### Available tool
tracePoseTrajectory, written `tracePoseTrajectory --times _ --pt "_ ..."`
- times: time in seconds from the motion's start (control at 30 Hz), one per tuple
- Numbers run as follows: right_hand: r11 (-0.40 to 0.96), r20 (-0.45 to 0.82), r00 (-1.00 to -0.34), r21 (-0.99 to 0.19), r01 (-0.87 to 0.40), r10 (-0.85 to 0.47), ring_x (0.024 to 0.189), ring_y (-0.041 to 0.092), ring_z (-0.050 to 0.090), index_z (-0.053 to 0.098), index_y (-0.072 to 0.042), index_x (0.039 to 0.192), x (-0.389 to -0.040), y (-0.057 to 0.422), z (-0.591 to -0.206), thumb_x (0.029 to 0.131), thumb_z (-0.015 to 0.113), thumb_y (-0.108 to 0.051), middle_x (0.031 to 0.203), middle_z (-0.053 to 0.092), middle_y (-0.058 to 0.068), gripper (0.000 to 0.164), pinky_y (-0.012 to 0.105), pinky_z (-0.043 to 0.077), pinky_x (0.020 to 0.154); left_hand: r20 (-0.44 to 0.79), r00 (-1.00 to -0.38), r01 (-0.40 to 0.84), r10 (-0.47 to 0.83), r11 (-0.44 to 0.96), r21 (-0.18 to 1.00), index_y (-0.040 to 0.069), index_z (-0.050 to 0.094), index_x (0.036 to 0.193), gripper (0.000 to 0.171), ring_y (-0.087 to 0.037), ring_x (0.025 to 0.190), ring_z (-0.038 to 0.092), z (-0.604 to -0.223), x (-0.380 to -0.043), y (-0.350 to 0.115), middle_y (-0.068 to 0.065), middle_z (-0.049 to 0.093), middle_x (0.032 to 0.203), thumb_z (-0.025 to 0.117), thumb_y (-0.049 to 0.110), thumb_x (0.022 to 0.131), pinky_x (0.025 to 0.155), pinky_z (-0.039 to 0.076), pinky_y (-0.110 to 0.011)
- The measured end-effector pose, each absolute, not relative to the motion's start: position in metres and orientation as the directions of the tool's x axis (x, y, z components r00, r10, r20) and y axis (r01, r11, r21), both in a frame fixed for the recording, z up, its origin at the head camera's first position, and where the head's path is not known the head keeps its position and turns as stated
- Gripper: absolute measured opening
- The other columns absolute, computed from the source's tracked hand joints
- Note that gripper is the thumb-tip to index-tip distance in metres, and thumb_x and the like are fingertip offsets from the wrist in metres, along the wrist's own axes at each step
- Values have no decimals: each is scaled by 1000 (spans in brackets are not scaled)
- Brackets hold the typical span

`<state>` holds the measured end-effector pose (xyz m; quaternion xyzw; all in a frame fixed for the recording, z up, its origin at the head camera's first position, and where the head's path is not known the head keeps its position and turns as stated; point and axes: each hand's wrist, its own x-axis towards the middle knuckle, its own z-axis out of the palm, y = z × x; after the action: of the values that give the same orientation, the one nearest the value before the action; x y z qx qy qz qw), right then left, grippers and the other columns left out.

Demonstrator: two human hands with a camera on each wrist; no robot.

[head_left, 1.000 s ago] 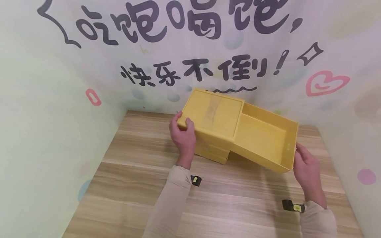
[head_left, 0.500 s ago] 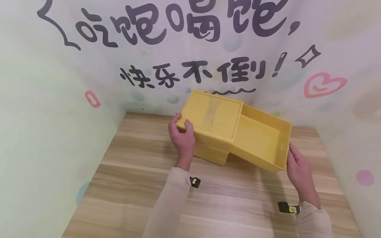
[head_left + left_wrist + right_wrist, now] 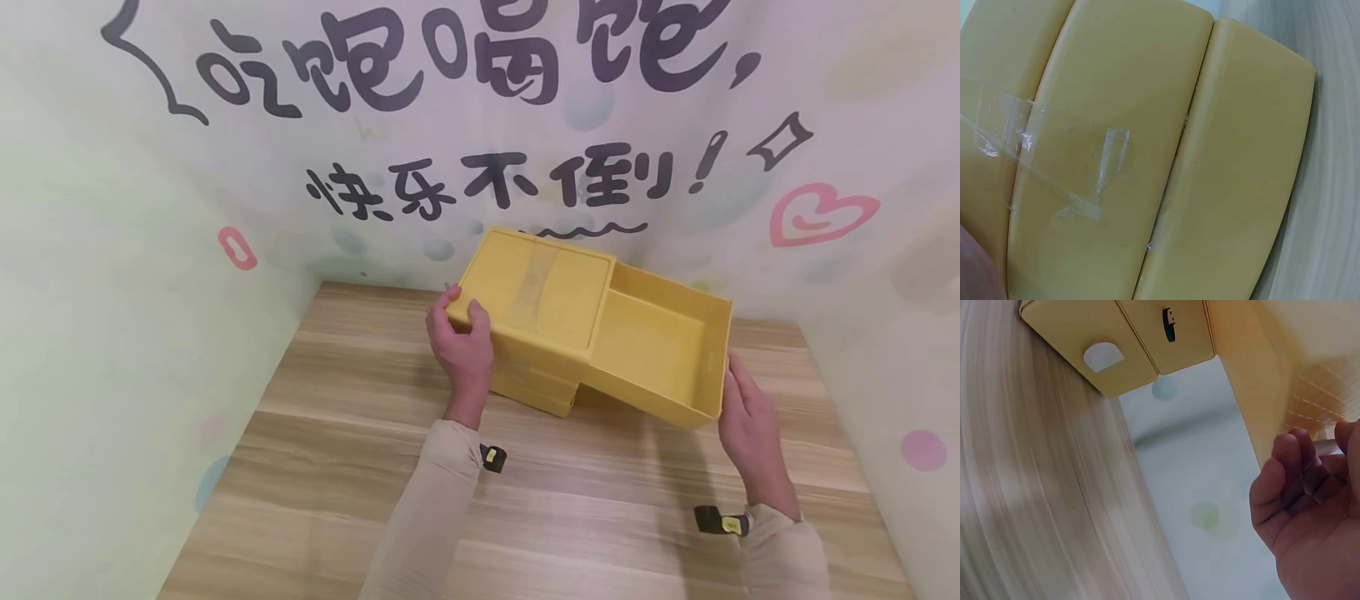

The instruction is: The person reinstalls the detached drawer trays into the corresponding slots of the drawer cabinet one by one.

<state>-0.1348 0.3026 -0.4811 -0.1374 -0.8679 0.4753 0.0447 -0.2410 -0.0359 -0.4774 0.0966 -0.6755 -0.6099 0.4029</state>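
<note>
A yellow drawer cabinet (image 3: 491, 279) stands on the table at the back, turned at an angle, with a strip of tape (image 3: 532, 283) over its top. Its top drawer (image 3: 652, 342) sticks far out to the right and has nothing inside. My left hand (image 3: 461, 346) grips the cabinet's left end near the front corner, thumb at the upper edge. My right hand (image 3: 750, 421) holds the drawer at its outer end; in the right wrist view its fingers (image 3: 1285, 450) are curled at that end. Clear tape (image 3: 1079, 162) crosses the stacked panels in the left wrist view.
The wood-grain table (image 3: 360, 358) has printed walls on three sides, and the back wall (image 3: 495, 183) carries dark lettering close behind the cabinet. Below the drawn-out drawer is a gap above the tabletop. Each wrist wears a black strap mount (image 3: 720, 521).
My right hand has moved left, and the drawer has slid a little way into the cabinet. My left hand keeps its hold on the cabinet's left end.
</note>
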Motion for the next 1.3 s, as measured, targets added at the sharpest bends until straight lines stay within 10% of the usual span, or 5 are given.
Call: tracePoseTrajectory --times 0.7,0.87,1.0,1.3 --pt "486 -49 -942 -847 216 333 151 37 34 27 -35 160 -145 285 -479 107 26 -56 164 35 9 57 64 29 120 396 -683 344 -613 209 916 -2 63 117 28 -32 121 58 -468 -237 -32 -19 64 120 67 2 90 106 47 -46" --pt "535 -33 -948 -819 208 318 116 23 59 28 -35 160 -149 280 -476 107 25 -57 151 54 17 58 44 51 95 393 -681 340 -619 208 917 -4 62 116 27 -34 122 58 -466 -237 -33 -21 63 120 66 1 90 107 47 -47" --pt "552 -18 -948 -810 199 317 87 0 56 30 -34 160 -151 275 -475 107 26 -55 138 62 18 57 21 46 74 411 -680 343 -608 232 910 3 64 116 28 -26 123 59 -474 -240 -36 -14 65 120 68 5 89 109 47 -44" --pt "552 28 -946 -817 164 322 71 1 54 36 -32 159 -157 264 -481 108 28 -54 122 66 20 56 19 47 63 429 -678 343 -597 259 903 9 64 117 27 -17 121 60 -480 -241 -38 -8 65 120 66 13 90 107 49 -38"
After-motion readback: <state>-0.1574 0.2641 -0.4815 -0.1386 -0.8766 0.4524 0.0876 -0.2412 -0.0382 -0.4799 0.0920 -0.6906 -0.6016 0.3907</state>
